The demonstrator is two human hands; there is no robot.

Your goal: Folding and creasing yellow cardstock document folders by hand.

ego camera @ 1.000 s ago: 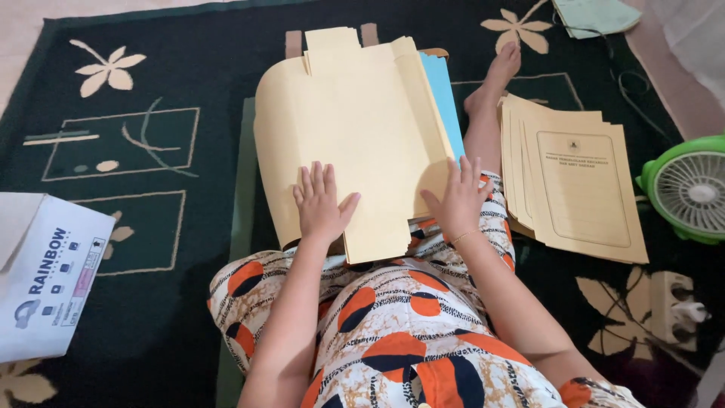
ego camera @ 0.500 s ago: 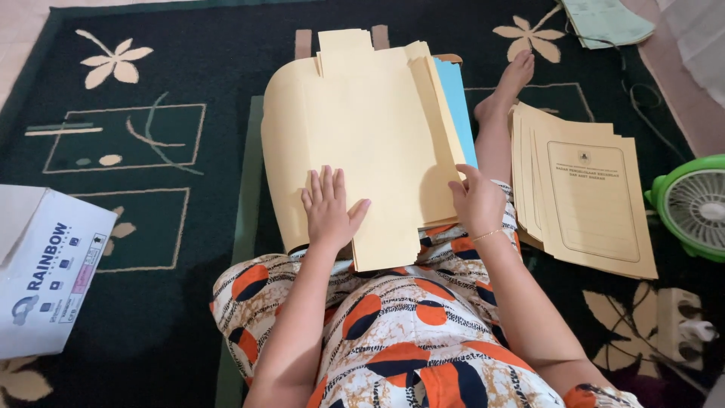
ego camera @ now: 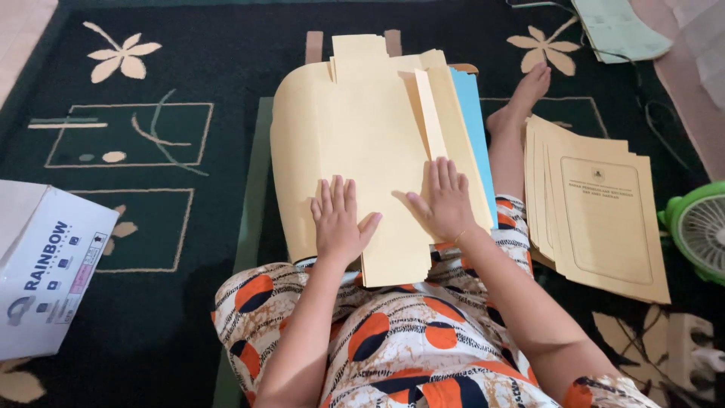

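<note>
A large unfolded tan paper folder lies flat over my lap and a board on the rug. Its right flap is folded inward as a narrow strip. My left hand presses flat on the lower middle of the folder, fingers spread. My right hand lies flat just right of it, fingertips at the bottom of the folded flap. A blue sheet shows under the folder's right edge.
A stack of finished tan folders lies on the rug to my right, beside my bare foot. A white cardboard box sits at left, a green fan at far right, and green papers at top right.
My right hand has moved from the folder's right edge inward onto its face, and the right flap now lies folded over. My left hand stayed pressed in place.
</note>
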